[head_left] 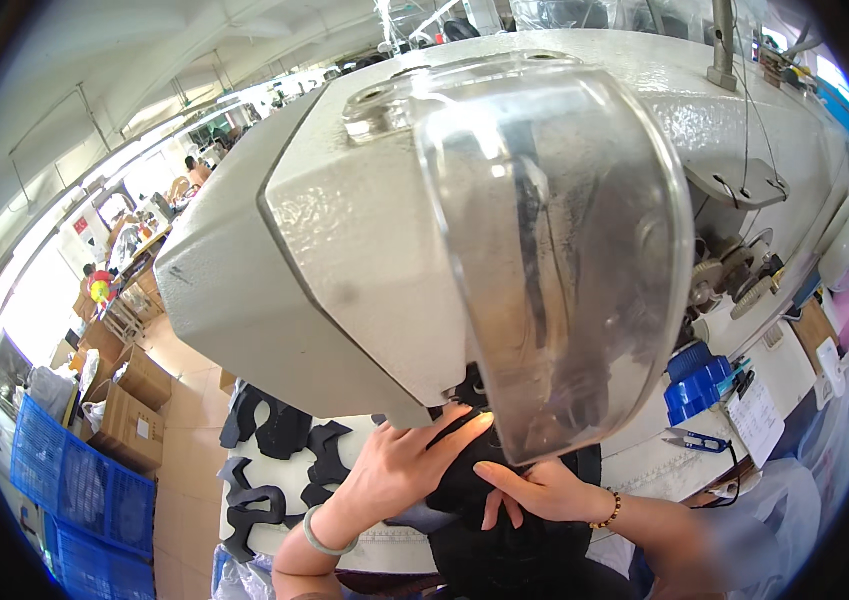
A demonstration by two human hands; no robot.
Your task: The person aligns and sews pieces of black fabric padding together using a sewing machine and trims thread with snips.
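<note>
A large grey sewing machine [364, 240] fills the middle of the view, with a curved clear plastic guard [584, 250] over its front. Beneath its head lies a black fabric piece [459, 485]. My left hand [399, 470], a pale bangle at its wrist, rests on the fabric with fingers stretched towards the needle area; the needle itself is hidden. Close by on the right, my right hand [549, 492], wearing a beaded bracelet, pinches the fabric between thumb and fingers. More black material hangs below my hands.
Several dark cut pieces [284, 430] lie on the white table left of my hands. On the right are a blue container [694, 385], blue thread snips [699, 441] and a paper sheet [756, 425]. Blue crates [84, 480] and cardboard boxes [129, 425] stand on the floor at left.
</note>
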